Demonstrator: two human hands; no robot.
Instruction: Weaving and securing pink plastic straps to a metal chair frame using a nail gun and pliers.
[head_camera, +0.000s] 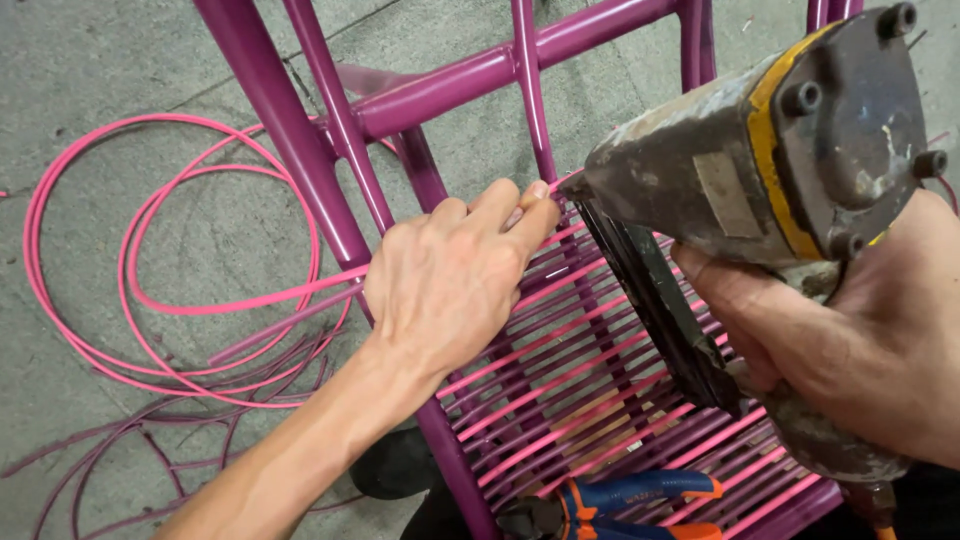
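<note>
On the glossy purple frame (300, 140), left hand (450, 280) pinches smooth pink cord (150, 300).

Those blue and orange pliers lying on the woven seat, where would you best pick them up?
Probably by the two handles, coming from above: the pliers lie flat on the pink cord weave, handles pointing right and unobstructed, while the dark jaws end sits against the purple frame.

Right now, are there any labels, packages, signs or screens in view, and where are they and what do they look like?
Label: one worn rectangular sticker, greyish-tan, on the side of the grimy grey-and-yellow staple gun held in the right hand.
Packages, signs, screens: none in view.
</note>
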